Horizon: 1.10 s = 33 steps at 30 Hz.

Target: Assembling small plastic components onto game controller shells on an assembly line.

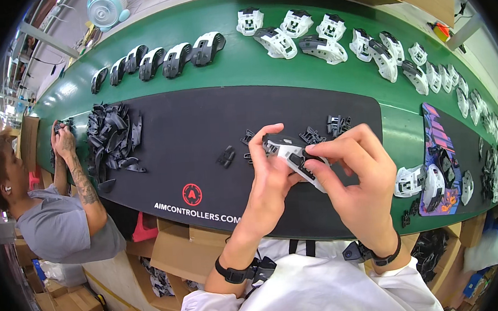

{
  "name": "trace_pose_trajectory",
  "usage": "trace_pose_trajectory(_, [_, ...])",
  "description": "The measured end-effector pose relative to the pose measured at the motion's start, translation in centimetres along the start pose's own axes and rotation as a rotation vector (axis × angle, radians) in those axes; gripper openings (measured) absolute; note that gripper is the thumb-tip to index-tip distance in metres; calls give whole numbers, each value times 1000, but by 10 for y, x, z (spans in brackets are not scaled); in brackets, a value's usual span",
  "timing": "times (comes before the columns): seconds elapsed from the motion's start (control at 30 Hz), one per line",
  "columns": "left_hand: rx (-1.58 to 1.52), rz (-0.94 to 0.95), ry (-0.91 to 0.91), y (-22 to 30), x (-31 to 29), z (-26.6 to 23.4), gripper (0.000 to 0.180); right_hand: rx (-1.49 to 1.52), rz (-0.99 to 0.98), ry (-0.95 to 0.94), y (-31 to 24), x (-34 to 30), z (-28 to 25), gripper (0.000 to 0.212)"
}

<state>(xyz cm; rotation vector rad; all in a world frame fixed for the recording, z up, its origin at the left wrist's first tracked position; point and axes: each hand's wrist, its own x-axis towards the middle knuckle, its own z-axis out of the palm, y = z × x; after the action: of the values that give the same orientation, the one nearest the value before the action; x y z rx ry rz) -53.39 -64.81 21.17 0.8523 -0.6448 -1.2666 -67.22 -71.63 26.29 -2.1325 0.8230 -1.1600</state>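
Note:
In front of me, over the black mat, my left hand is closed around a white-and-black plastic shell, holding it tilted. My right hand pinches a small black plastic part against the shell's right side; the fingertips partly hide it. Small black clip-like parts lie on the mat around my hands: one piece left of them, a cluster just beyond them and another group farther right.
A heap of curved black parts covers the mat's left. Black-topped shells and white shells line the green table. A patterned mat with more parts lies right. A co-worker handles something at the left.

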Motion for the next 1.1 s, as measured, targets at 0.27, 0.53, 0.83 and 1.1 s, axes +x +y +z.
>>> trace_pose_trajectory(0.27, [246,130,-96,-4,17,-7,91,-51,78,69,-1,-10,-36,21])
trace_pose_trajectory(0.53, [-12,-11,-109,13,43,-20,81,-1245,1274,431,163,-458,-370,38])
trace_pose_trajectory(0.83, [14,78,-193,9,43,-33,82,-1181,1416,306,102,-469,-271,33])
trace_pose_trajectory(1.1, [33,-58,-196,12,42,-20,85,-1231,1191,408,72,-461,-309,20])
